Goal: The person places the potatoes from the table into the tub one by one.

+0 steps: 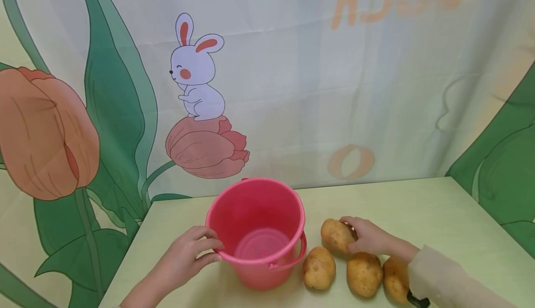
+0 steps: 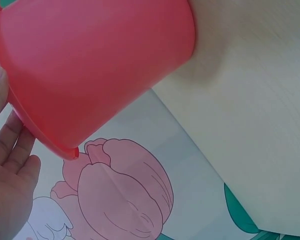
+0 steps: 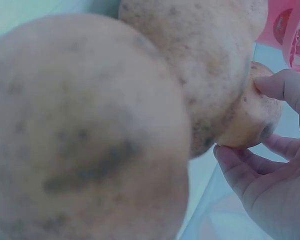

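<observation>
A pink bucket [image 1: 265,275] stands upright on the table in the head view, its inner bottom visible. My left hand [image 1: 181,259] grips the bucket's left rim, fingers over the edge and thumb outside. The left wrist view shows that hand [image 2: 12,185] at the rim, beside the bucket's smooth wall [image 2: 100,65]. Right of the bucket, my right hand [image 1: 372,237] holds the rearmost potato [image 1: 334,234]. In the right wrist view, thumb and fingers pinch this potato [image 3: 252,120]; nearer potatoes partly hide it.
Several other potatoes lie close by: one [image 1: 319,268] beside the bucket, another [image 1: 364,275] in the middle, and one [image 1: 394,280] partly under the right sleeve [image 1: 447,275]. The bucket's handle [image 1: 292,262] hangs on its right side. A printed curtain [image 1: 292,89] hangs behind the table [image 1: 401,206].
</observation>
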Action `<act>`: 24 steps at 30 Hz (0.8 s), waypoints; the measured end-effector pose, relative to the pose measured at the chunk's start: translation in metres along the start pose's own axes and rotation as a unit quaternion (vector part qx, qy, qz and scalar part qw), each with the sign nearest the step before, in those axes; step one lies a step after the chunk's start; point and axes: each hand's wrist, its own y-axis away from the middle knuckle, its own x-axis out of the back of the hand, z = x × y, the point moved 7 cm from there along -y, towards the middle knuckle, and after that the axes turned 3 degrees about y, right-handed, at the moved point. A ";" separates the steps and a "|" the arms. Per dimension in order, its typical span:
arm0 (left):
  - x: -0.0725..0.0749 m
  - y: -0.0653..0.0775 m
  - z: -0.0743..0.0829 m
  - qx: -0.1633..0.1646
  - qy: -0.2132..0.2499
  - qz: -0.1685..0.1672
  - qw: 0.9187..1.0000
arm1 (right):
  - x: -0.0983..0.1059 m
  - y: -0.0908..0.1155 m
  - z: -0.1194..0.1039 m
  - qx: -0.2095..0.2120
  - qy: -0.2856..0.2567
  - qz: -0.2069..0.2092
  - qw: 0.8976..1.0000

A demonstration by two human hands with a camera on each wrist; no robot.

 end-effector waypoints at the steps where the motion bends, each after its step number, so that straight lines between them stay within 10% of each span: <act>1: 0.000 0.000 0.000 0.004 0.002 -0.001 1.000 | 0.001 0.000 -0.001 0.001 -0.001 -0.002 1.000; 24: -0.001 -0.001 -0.002 0.010 0.010 -0.014 1.000 | 0.021 0.005 -0.024 0.062 0.018 -0.041 0.997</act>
